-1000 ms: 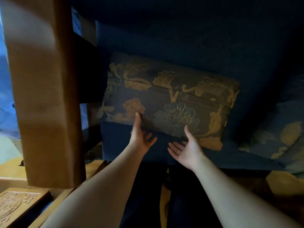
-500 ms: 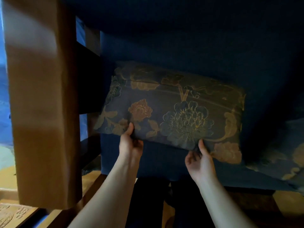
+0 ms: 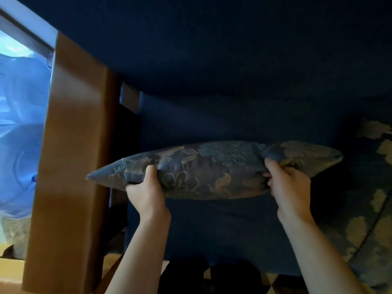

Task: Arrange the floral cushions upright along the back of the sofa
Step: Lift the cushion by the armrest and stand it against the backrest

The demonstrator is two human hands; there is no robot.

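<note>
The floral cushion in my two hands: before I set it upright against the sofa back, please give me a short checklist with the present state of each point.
1. Left hand grips the floral cushion near its left end: ok.
2. Right hand grips it near its right end: ok.
3. Cushion is upright against the sofa back: not ok; it is held edge-on above the seat.
4. Left corner is free of the wooden armrest: cannot tell; in the picture they overlap.
5. Spot behind it on the seat is free: ok, as far as the dark picture shows.
6. Second floral cushion on the right is upright: cannot tell.
</note>
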